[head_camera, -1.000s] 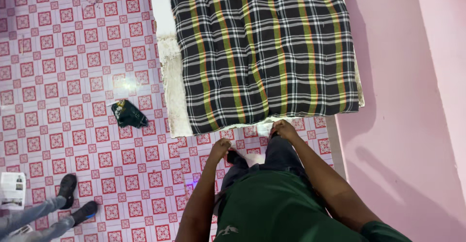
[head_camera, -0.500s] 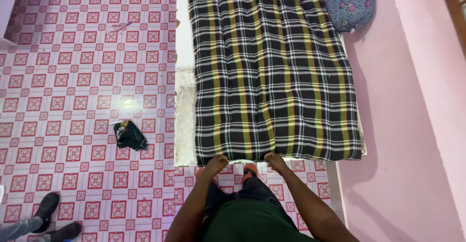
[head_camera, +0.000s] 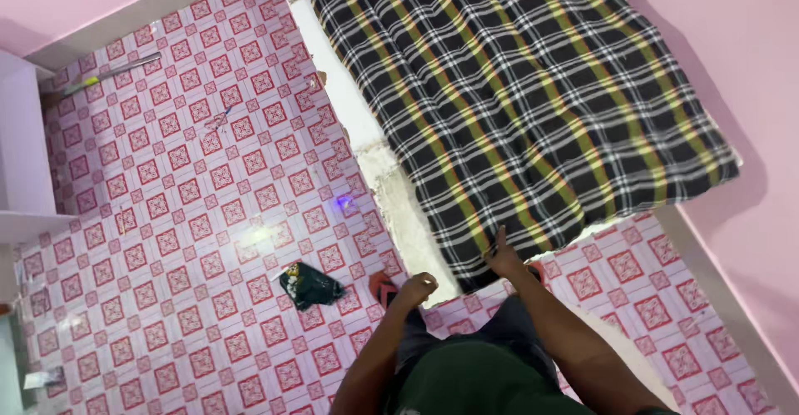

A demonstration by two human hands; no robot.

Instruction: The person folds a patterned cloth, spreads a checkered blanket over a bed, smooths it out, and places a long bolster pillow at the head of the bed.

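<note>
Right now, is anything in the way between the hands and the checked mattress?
Nothing visible. The right hand already touches the checked mattress at its near corner, and the left hand hangs just beside that corner, above the tiled floor.

Right hand [head_camera: 502, 257] touches the near edge of the plaid mattress [head_camera: 533, 99]; left hand [head_camera: 416, 286] curled just beside its corner

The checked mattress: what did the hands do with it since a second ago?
Both hands gripped its near edge half a second ago. Now the left hand has let go and hangs closed beside the corner, while the right hand rests on the checked mattress edge. The mattress stayed on its white base, and the dark wrapper stayed on the floor.
</note>
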